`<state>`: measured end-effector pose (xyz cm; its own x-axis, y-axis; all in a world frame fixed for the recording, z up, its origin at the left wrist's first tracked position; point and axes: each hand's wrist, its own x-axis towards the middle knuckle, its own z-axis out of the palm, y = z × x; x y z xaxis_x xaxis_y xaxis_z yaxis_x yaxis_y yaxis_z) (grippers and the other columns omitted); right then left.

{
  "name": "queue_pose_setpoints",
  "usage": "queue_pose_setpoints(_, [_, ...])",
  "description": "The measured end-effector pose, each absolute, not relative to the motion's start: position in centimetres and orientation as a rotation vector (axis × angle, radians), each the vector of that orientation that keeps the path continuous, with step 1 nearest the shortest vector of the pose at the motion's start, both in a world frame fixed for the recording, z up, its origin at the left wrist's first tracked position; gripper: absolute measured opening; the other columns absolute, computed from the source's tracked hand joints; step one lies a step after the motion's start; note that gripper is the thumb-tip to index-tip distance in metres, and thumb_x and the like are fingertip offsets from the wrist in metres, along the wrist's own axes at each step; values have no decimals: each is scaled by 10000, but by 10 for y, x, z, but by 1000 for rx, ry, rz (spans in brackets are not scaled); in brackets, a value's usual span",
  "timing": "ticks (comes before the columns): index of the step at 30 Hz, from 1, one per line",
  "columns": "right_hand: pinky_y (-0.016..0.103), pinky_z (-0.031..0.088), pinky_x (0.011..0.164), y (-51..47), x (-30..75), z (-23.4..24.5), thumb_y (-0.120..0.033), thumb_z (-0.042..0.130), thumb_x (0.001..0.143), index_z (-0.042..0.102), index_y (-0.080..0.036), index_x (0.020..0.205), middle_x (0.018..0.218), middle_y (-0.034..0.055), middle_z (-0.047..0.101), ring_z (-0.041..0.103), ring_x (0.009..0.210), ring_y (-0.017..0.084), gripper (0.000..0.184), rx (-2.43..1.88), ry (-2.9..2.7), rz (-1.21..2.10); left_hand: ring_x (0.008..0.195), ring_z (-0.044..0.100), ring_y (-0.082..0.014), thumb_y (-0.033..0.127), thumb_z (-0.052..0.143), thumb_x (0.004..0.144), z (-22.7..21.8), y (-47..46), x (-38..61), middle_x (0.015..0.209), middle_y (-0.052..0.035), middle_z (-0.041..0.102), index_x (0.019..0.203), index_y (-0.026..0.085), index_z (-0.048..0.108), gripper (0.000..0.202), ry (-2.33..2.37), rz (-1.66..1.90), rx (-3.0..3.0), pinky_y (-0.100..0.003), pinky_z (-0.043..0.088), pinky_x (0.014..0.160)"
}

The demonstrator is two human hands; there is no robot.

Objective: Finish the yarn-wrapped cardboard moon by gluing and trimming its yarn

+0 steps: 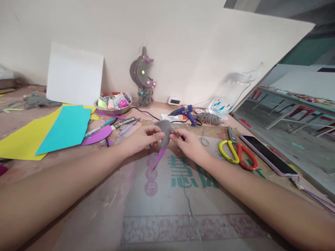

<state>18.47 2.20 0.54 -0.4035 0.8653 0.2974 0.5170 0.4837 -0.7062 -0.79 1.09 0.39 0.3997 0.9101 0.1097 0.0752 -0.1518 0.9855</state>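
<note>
My left hand (142, 137) pinches a crescent-shaped piece (164, 134) that is wound with grey yarn at its top, while its lower tip shows bare purple. My right hand (187, 141) is closed beside it, fingertips at the piece's right edge, pinching a thin grey yarn strand (186, 195) that trails down over the cardboard sheet (183, 195). Both hands hover just above the cardboard, in the middle of the table.
Yellow-and-red scissors (237, 155) and a phone (268, 155) lie to the right. A blue glue gun (184, 113), a yarn bundle (209, 118) and a plastic jar (230, 92) are behind. Foam sheets (62, 129), pens (115, 125), a pom-pom bowl (113, 104) and finished moon ornaments (142, 75) sit left and back.
</note>
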Motion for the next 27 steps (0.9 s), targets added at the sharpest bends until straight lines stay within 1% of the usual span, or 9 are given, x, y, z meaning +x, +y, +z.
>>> queue_pose_setpoints(4, [227, 324, 582, 22, 185, 5, -320, 472, 840, 588, -168, 740, 638, -18, 485, 412, 601, 109, 216, -1099, -2113, 692, 525, 488, -78, 416, 628, 732, 6, 9, -7, 585, 30, 520, 873, 141, 582, 312, 884, 943, 1522, -201, 386, 523])
queue_pose_setpoints(7, [233, 348, 606, 21, 184, 4, -324, 468, 846, 609, -164, 743, 663, -5, 540, 459, 627, 119, 237, -1073, -2182, 686, 570, 501, -81, 383, 617, 750, 8, 7, -6, 670, 26, 533, 1134, 175, 526, 446, 809, 875, 1579, -205, 410, 553])
queue_pose_setpoints(9, [234, 360, 616, 20, 184, 3, -326, 470, 846, 624, -164, 765, 687, 1, 572, 488, 647, 126, 237, -1062, -2228, 682, 585, 500, -81, 373, 612, 754, 9, 5, -6, 710, 23, 532, 1183, 197, 503, 476, 788, 839, 1608, -201, 409, 547])
queue_pose_setpoints(12, [240, 386, 665, 19, 184, 2, -308, 463, 846, 643, -167, 840, 778, 14, 625, 539, 722, 142, 228, -1037, -2239, 681, 530, 457, -63, 379, 611, 753, 9, 4, -5, 650, 37, 495, 997, 170, 572, 324, 819, 883, 1580, -181, 366, 490])
queue_pose_setpoints(15, [247, 384, 649, 18, 186, 5, -312, 463, 845, 651, -169, 848, 756, 14, 632, 543, 695, 142, 236, -1121, -2248, 586, 481, 410, -50, 398, 594, 767, 7, 5, -5, 577, 47, 456, 778, 154, 539, 251, 852, 947, 1477, -172, 311, 453])
queue_pose_setpoints(18, [249, 375, 606, 17, 193, 13, -343, 501, 834, 632, -181, 958, 756, 11, 622, 522, 649, 132, 243, -1199, -2303, 491, 452, 371, -49, 421, 578, 782, 3, 7, -5, 539, 58, 423, 740, 171, 490, 269, 792, 967, 1334, -178, 288, 452])
queue_pose_setpoints(21, [262, 405, 627, 14, 205, 18, -357, 494, 851, 515, -186, 1161, 856, 28, 619, 536, 699, 139, 354, -1164, -2329, 455, 416, 312, -48, 439, 562, 793, -1, 9, -4, 493, 67, 375, 711, 179, 469, 288, 749, 969, 1266, -187, 243, 438])
queue_pose_setpoints(23, [279, 426, 669, 11, 213, 18, -338, 454, 880, 494, -187, 1167, 897, 37, 618, 550, 746, 147, 327, -1147, -2345, 409, 410, 290, -45, 427, 559, 801, -2, 10, -3, 484, 69, 360, 703, 175, 476, 282, 743, 990, 1258, -190, 216, 434])
queue_pose_setpoints(27, [296, 448, 735, 7, 226, 10, -321, 458, 886, 549, -212, 1135, 1006, 48, 624, 571, 834, 159, 287, -1074, -2323, 309, 425, 309, -39, 392, 573, 801, 0, 8, 0, 508, 64, 374, 727, 164, 512, 247, 761, 1029, 1239, -185, 230, 444])
